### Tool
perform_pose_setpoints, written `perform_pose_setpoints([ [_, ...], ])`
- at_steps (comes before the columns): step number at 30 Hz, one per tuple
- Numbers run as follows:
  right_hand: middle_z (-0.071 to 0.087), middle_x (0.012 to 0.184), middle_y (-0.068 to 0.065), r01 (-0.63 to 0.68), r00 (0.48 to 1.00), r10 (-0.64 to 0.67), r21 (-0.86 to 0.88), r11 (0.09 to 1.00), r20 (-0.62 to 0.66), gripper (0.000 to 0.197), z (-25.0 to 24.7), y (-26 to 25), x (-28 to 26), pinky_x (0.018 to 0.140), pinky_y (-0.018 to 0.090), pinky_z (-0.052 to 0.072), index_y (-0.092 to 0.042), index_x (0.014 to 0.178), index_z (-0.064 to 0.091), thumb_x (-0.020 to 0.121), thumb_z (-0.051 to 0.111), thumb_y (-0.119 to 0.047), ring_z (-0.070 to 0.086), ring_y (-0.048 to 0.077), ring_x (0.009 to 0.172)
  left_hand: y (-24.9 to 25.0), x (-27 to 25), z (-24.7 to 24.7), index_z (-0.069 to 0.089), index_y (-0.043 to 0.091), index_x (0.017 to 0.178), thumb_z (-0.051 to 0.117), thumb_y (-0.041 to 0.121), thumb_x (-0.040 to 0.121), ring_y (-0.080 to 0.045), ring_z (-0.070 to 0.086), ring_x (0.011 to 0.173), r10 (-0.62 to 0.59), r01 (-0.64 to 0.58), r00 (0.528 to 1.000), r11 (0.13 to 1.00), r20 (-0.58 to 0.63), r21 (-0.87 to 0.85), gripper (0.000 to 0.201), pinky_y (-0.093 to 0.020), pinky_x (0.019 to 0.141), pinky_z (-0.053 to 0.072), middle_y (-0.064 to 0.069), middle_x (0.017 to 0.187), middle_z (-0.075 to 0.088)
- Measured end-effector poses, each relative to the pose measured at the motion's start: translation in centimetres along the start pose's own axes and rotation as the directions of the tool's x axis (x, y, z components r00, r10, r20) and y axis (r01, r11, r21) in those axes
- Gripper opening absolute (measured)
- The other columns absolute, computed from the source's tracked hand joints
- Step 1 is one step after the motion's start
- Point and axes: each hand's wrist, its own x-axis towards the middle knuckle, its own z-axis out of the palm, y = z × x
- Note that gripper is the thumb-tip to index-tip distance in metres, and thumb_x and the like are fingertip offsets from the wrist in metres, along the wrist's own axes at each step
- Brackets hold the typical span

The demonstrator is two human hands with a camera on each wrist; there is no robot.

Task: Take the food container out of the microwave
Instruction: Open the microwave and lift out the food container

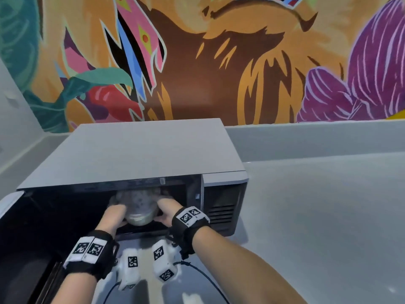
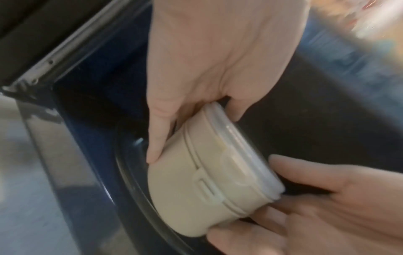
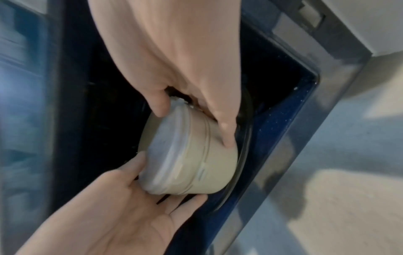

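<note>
A round beige food container (image 1: 138, 217) with a clear lid sits low in the open microwave (image 1: 131, 150), near the front of its dark cavity. My left hand (image 1: 115, 212) grips its left side and my right hand (image 1: 167, 210) grips its right side. In the left wrist view, my left hand (image 2: 196, 107) has its thumb over the lid rim and its fingers (image 2: 156, 143) down the container (image 2: 196, 189) wall. In the right wrist view, my right hand (image 3: 191, 103) clasps the container (image 3: 209, 165) the same way, with my left hand (image 3: 130, 198) opposite. Whether the container touches the glass turntable (image 2: 130, 181) is unclear.
The microwave door (image 1: 22, 227) hangs open to the left of my left arm. The control panel (image 1: 221, 207) is on the right of the cavity. Grey countertop (image 1: 317, 205) stretches right of the microwave. A painted wall (image 1: 219, 62) rises behind.
</note>
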Motion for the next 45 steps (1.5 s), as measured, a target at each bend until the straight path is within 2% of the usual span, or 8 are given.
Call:
perform_pose_setpoints([
  [3,0.059,0.114,0.007,-0.027,0.999,0.024,0.14,0.99,0.023,0.015,0.2,0.8,-1.6,0.085,0.033,0.047,-0.015,0.101,0.056,0.093,0.043,-0.016,0.056,0.017,0.093,-0.8,-3.7,-0.2,0.044,-0.003,0.119,0.04,0.027,0.093,-0.031,0.056,0.1,0.06,-0.059,0.997,0.998,-0.049,0.024,0.04,-0.041,0.08,0.048,-0.017,0.115,0.055],
  [9,0.057,0.103,-0.004,-0.008,0.994,0.004,0.037,0.999,0.109,0.047,-3.6,5.9,-8.9,0.052,0.025,0.043,-0.028,0.137,0.034,0.091,0.042,-0.034,0.058,0.014,0.083,-3.0,-16.3,2.6,0.039,0.019,0.115,0.042,0.025,0.098,-0.026,0.053,0.095,0.137,-0.134,0.99,0.988,0.029,-0.079,0.018,-0.046,0.076,0.054,-0.003,0.106,0.048],
  [13,0.055,0.129,0.002,-0.117,0.992,0.116,0.016,0.993,0.058,0.052,-9.3,11.9,-14.1,0.056,0.032,0.054,-0.029,0.133,0.036,0.085,0.048,-0.044,0.057,0.026,0.115,-7.9,-21.0,7.4,0.045,0.018,0.119,0.053,0.02,0.09,-0.032,0.055,0.098,0.0,0.004,0.995,0.999,0.097,-0.039,0.03,-0.051,0.065,0.059,-0.009,0.117,0.053],
  [16,0.054,0.122,-0.001,-0.128,0.989,0.131,0.054,0.99,-0.063,0.041,-14.9,14.6,-18.5,0.076,0.04,0.058,-0.027,0.132,0.037,0.093,0.045,-0.039,0.058,0.018,0.103,-10.7,-23.1,12.7,0.058,0.013,0.116,0.059,0.036,0.062,-0.037,0.064,0.098,-0.017,0.008,0.966,0.999,0.26,0.039,0.058,-0.052,0.063,0.061,-0.017,0.114,0.065],
  [20,0.056,0.118,0.001,-0.055,0.963,0.066,0.049,0.997,-0.262,0.036,-23.1,16.2,-22.7,0.082,0.046,0.057,-0.019,0.129,0.042,0.097,0.042,-0.035,0.057,0.014,0.095,-10.9,-26.7,21.5,0.044,0.012,0.112,0.052,0.018,0.085,-0.032,0.066,0.088,-0.116,0.124,0.918,0.992,0.38,0.004,0.029,-0.044,0.061,0.061,-0.007,0.101,0.06],
  [27,0.056,0.124,0.015,-0.072,0.894,0.094,0.066,0.995,-0.438,0.04,-33.5,15.6,-25.9,0.073,0.044,0.058,-0.01,0.126,0.049,0.095,0.048,-0.034,0.058,0.027,0.096,-10.4,-28.1,32.8,0.036,0.008,0.128,0.052,0.015,0.084,-0.038,0.068,0.094,-0.18,0.184,0.794,0.981,0.58,0.052,0.047,-0.034,0.05,0.059,-0.02,0.127,0.055],
  [38,0.055,0.104,0.009,-0.102,0.878,0.125,0.076,0.992,-0.462,0.029,-36.1,15.1,-24.7,0.063,0.038,0.053,-0.01,0.113,0.05,0.094,0.049,-0.031,0.054,0.023,0.088,-9.7,-27.8,34.7,0.052,0.006,0.124,0.052,0.015,0.084,-0.039,0.069,0.099,-0.095,0.085,0.772,0.995,0.628,0.046,0.041,-0.045,0.071,0.062,-0.02,0.12,0.064],
  [45,0.053,0.113,0.011,-0.085,0.863,0.125,0.102,0.991,-0.49,0.036,-35.6,15.2,-24.6,0.063,0.037,0.051,-0.009,0.121,0.049,0.094,0.048,-0.032,0.05,0.031,0.107,-13.1,-23.7,36.1,0.042,0.012,0.13,0.06,0.038,0.067,-0.033,0.062,0.109,-0.084,0.013,0.764,0.993,0.64,0.116,0.07,-0.053,0.084,0.059,-0.013,0.127,0.059],
])
